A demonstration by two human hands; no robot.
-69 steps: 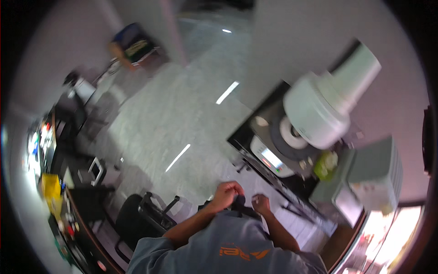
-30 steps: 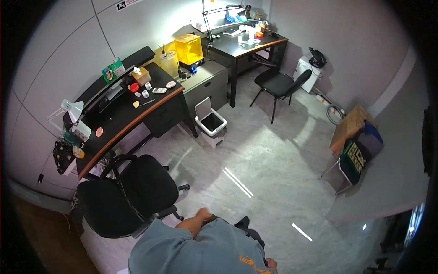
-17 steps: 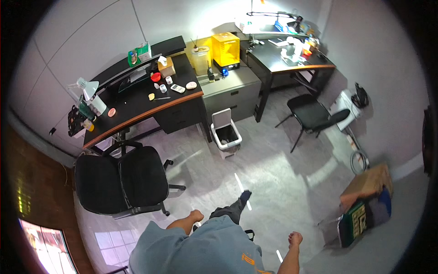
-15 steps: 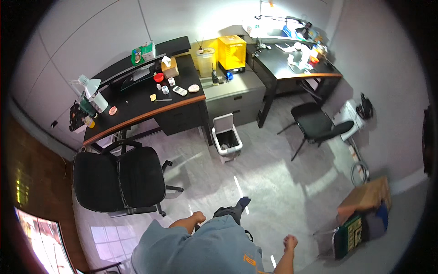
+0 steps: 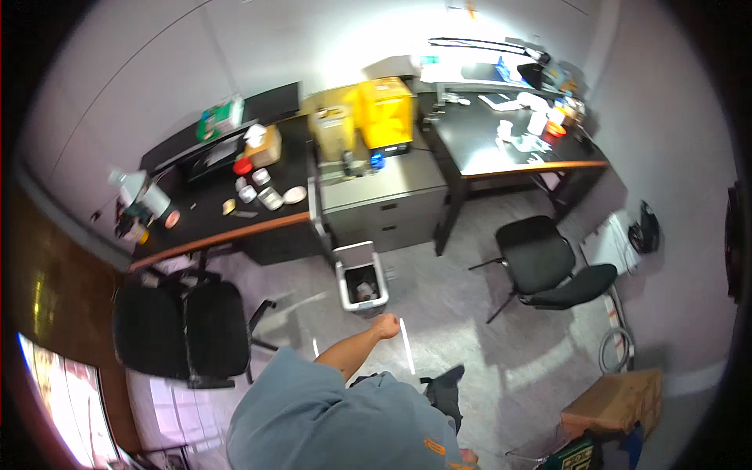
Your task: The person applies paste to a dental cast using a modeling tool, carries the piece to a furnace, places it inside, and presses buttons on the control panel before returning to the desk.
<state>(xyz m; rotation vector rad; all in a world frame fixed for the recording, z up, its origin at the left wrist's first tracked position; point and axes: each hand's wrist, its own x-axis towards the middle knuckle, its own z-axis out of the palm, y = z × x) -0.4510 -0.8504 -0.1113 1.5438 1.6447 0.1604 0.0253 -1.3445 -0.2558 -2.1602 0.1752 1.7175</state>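
My left hand point(image 5: 385, 326) is out in front of me, its fingers curled into a loose fist with nothing showing in them. It hangs over the floor, nearest to a white-rimmed trash bin point(image 5: 362, 283) whose lid stands up, and it looks apart from the bin. Some crumpled waste shows inside. Only a small piece of my right hand point(image 5: 468, 456) shows beside my shirt at the lower edge; its fingers are hidden.
A black desk point(image 5: 274, 227) with small items is at left, before a black office chair point(image 5: 215, 329). A grey cabinet point(image 5: 384, 192) bears a yellow box point(image 5: 385, 113). At right are another desk point(image 5: 478, 129), a black chair point(image 5: 536, 254) and a cardboard box point(image 5: 615, 399).
I have moved forward, so the bin and cabinet look nearer. My left hand has swung forward toward the bin. My right hand has dropped back toward the lower edge.
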